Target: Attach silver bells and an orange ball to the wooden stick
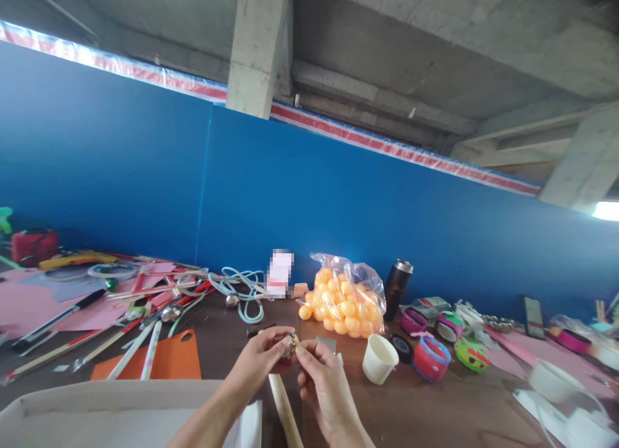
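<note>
Over the table's front part, my left hand (265, 358) and my right hand (325, 377) meet at their fingertips. Between left thumb and fingers sits a small shiny round piece (291, 346), partly covered; its exact kind is too small to tell. The right thumb and forefinger are closed in a pinch against its right side, and whatever they grip is hidden. A pale wooden stick (284, 406) runs below the hands. A white paper cup (380, 359) stands to the right, and a clear bag of orange balls (345, 303) lies behind.
A white tray (120, 390) fills the front left, beside an orange sheet (176, 358). Sticks, a black pen (62, 319) and silver bells (171, 313) clutter the left. A dark bottle (397, 287), tape rolls (432, 359) and a phone (533, 317) stand right, before the blue partition (362, 196).
</note>
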`<state>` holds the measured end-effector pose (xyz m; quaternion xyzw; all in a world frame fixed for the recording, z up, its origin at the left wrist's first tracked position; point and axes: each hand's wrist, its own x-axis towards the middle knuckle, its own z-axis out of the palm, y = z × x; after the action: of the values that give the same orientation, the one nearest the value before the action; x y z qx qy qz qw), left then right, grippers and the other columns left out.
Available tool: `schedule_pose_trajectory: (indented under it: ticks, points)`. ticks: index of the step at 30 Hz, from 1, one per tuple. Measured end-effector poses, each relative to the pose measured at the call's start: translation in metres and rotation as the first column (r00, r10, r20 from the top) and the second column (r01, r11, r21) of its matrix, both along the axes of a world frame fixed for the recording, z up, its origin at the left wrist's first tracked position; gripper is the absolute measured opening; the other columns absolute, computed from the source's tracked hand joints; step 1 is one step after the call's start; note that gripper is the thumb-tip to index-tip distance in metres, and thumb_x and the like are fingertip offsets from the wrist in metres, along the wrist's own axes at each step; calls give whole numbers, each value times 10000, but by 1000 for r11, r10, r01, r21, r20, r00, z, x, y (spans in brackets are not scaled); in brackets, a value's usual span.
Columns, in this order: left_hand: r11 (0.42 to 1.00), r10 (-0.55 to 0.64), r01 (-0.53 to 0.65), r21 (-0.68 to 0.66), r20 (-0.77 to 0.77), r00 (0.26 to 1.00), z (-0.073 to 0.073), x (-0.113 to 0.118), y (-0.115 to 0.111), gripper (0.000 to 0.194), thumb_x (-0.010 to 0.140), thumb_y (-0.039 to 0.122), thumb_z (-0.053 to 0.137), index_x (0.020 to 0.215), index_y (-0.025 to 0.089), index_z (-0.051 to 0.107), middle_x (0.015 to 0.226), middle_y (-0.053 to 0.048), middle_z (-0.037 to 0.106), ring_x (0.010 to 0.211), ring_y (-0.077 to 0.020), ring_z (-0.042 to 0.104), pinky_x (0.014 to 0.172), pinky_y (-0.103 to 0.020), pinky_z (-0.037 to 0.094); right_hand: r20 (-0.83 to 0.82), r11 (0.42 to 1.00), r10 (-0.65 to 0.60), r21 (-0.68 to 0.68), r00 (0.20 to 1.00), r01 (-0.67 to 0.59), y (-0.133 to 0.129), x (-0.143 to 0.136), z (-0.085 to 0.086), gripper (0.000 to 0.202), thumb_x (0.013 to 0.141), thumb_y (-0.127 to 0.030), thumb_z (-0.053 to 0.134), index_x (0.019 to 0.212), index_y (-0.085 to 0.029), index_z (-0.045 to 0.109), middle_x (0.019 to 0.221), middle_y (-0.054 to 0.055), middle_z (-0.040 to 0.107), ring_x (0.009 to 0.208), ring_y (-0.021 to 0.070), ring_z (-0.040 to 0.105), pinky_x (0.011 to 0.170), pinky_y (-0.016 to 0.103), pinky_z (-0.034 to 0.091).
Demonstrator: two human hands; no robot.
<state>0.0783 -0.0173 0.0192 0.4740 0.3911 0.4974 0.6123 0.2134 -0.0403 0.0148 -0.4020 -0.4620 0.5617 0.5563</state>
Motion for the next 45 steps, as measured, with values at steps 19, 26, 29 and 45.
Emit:
schedule_pose_trajectory:
  ticks: [19, 26, 29, 45]
  points:
    - [1000, 22, -22, 11, -11, 1000, -4, 1, 3, 484, 612, 459, 674, 971, 137, 632, 700, -23, 605, 612, -142, 569, 595, -293, 479, 52, 1000, -10, -26, 999, 12, -4, 0, 0, 153, 726, -302, 616, 751, -156, 576, 563, -26, 537, 449, 56, 416, 369, 132, 280]
    - [1000, 6, -6, 16, -20, 1000, -5, 1, 4, 491, 629, 460, 662, 991, 131, 617, 735, -39, 615, 637, -147, 575, 592, -284, 481, 38, 996, -62, -55, 997, 64, -4, 1, 2, 119, 698, -239, 601, 768, -193, 516, 562, -48, 538, 435, 57, 435, 377, 130, 277]
    - [1000, 6, -6, 24, -8, 1000, -5, 1, 4, 495, 629, 468, 659, 990, 131, 616, 738, -41, 617, 636, -147, 574, 593, -284, 481, 40, 998, -42, -51, 998, 44, -5, 1, 3, 138, 694, -270, 632, 734, -172, 543, 545, -42, 526, 442, 57, 430, 380, 128, 277]
    - [999, 14, -12, 34, -45, 999, 0, 1, 0, 470, 647, 456, 636, 983, 129, 606, 693, -26, 603, 608, -149, 573, 575, -283, 469, 25, 993, 19, -119, 999, -16, 0, 6, -2, 249, 703, -378, 689, 739, -157, 582, 585, -43, 521, 411, 16, 333, 351, 120, 213]
